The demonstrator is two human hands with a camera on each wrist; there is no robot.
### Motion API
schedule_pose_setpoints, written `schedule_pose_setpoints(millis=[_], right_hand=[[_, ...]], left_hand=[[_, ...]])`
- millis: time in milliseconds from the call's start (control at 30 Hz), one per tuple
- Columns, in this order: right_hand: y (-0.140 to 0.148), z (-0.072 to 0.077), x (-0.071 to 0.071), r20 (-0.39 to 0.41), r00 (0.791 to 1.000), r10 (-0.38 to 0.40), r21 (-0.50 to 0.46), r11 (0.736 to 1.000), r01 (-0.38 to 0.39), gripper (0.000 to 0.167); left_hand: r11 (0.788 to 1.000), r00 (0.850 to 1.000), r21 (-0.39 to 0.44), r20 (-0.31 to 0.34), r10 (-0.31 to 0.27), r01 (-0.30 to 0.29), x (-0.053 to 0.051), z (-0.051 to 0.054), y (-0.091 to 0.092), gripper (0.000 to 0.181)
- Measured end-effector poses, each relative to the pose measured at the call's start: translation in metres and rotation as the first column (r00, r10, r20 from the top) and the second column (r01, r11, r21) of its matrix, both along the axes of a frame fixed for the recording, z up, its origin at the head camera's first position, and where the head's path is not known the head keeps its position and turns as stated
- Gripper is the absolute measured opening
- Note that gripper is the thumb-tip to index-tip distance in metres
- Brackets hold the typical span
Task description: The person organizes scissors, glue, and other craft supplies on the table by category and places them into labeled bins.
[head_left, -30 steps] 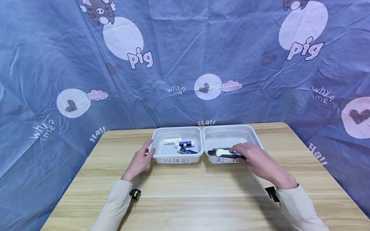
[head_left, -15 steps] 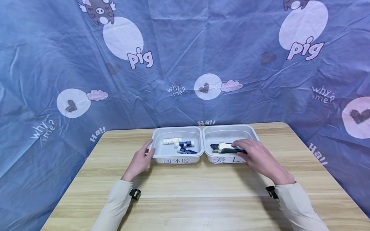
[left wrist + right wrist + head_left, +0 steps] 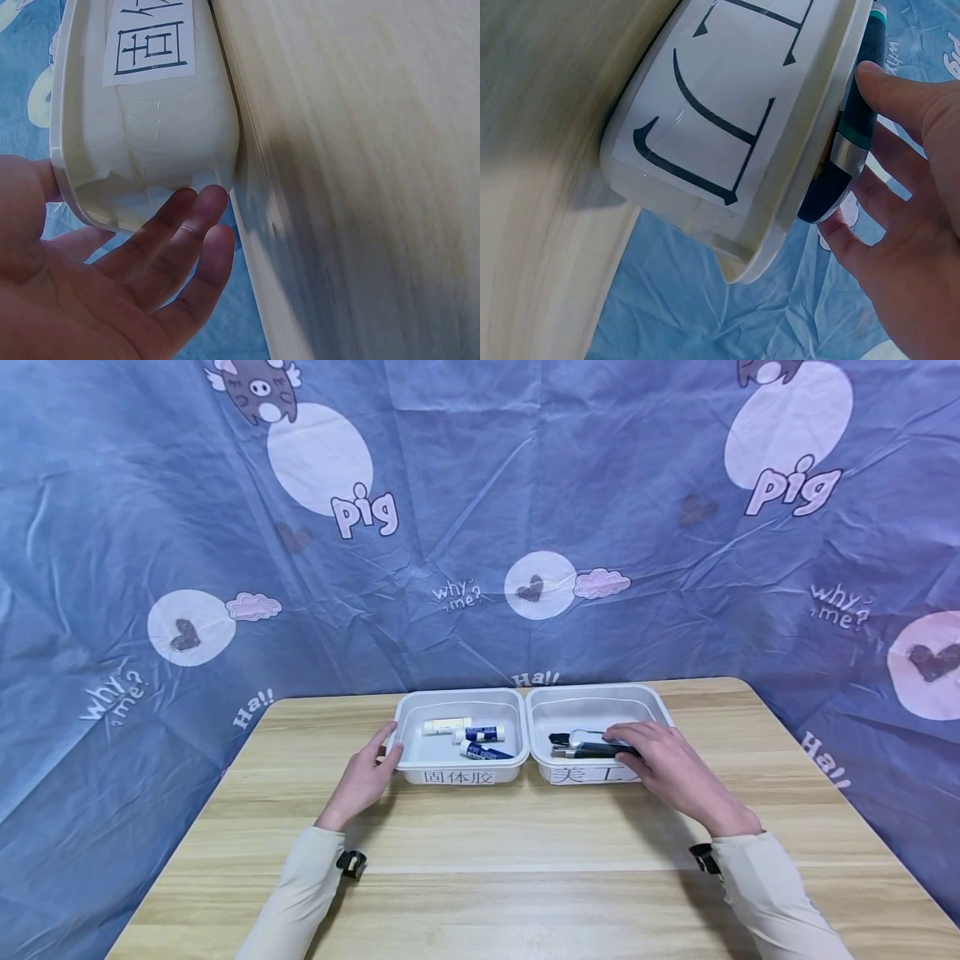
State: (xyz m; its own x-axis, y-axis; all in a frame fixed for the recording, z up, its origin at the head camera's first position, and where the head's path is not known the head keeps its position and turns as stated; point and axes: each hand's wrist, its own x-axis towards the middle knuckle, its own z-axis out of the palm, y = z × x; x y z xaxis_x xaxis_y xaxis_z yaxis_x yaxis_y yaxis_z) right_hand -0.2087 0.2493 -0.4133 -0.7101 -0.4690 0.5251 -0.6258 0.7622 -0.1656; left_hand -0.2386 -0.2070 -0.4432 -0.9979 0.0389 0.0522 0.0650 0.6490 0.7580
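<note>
My right hand (image 3: 663, 764) holds a bunch of utility knives just inside the front of the right white tray (image 3: 600, 692). A dark green knife (image 3: 596, 750) lies foremost, with a white-silver one (image 3: 585, 737) and a black end (image 3: 558, 739) behind it. In the right wrist view my thumb presses the dark green knife (image 3: 855, 112), while my fingers reach behind it. My left hand (image 3: 363, 781) touches the left end of the left white tray (image 3: 459, 695). The left wrist view shows loosely extended fingers (image 3: 169, 240) against that tray's end wall, the thumb by its rim.
In the left tray lie a white glue stick (image 3: 447, 725) and blue ones (image 3: 483, 735). Labels with Chinese characters (image 3: 459, 777) mark both tray fronts. The trays stand side by side near the back of the wooden table (image 3: 495, 860), before a blue patterned cloth (image 3: 465, 527).
My right hand has brought the knives back from over the right tray's front rim and lowered them into it, uncovering more of the label. My left hand has stayed in place.
</note>
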Motion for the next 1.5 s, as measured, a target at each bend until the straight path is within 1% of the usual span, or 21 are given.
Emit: schedule_pose_setpoints(millis=[200, 333, 667, 967, 1100, 1267, 1500], right_hand=[[0.0005, -0.0027, -0.0011, -0.012, 1.0, -0.007, 0.0, 1.0, 0.007, 0.033], [0.0009, -0.0039, -0.0013, -0.023, 1.0, -0.011, -0.005, 1.0, 0.011, 0.032], [0.0004, -0.0042, -0.0003, 0.022, 0.999, -0.038, 0.009, 0.999, 0.038, 0.029], [0.0006, -0.0051, 0.0004, 0.042, 0.998, -0.055, 0.012, 0.998, 0.055, 0.025], [0.0008, -0.006, -0.0007, 0.049, 0.998, -0.044, 0.009, 0.999, 0.043, 0.025], [0.0029, -0.0065, -0.0021, 0.024, 0.999, -0.032, -0.017, 0.999, 0.032, 0.03], [0.0027, -0.0052, -0.0025, 0.02, 0.999, -0.027, -0.028, 0.999, 0.027, 0.028]], left_hand=[[1.0, 1.0, 0.0, 0.002, 0.001, -0.001, 0.0005, 0.0, -0.0005, 0.054], [1.0, 1.0, 0.005, -0.01, 0.0, 0.0, 0.0008, -0.0001, -0.0003, 0.054], [1.0, 0.999, 0.022, -0.031, -0.014, 0.014, 0.0003, -0.0016, 0.0008, 0.053], [1.0, 1.0, 0.021, -0.026, -0.013, 0.014, 0.0001, -0.0008, 0.001, 0.054], [1.0, 1.0, 0.023, -0.025, -0.011, 0.012, -0.0002, -0.0012, 0.0008, 0.054], [1.0, 1.0, 0.02, -0.023, -0.01, 0.011, -0.0007, -0.0012, 0.0005, 0.054], [1.0, 1.0, 0.022, -0.028, -0.006, 0.006, 0.0002, -0.0014, 0.0006, 0.053]])
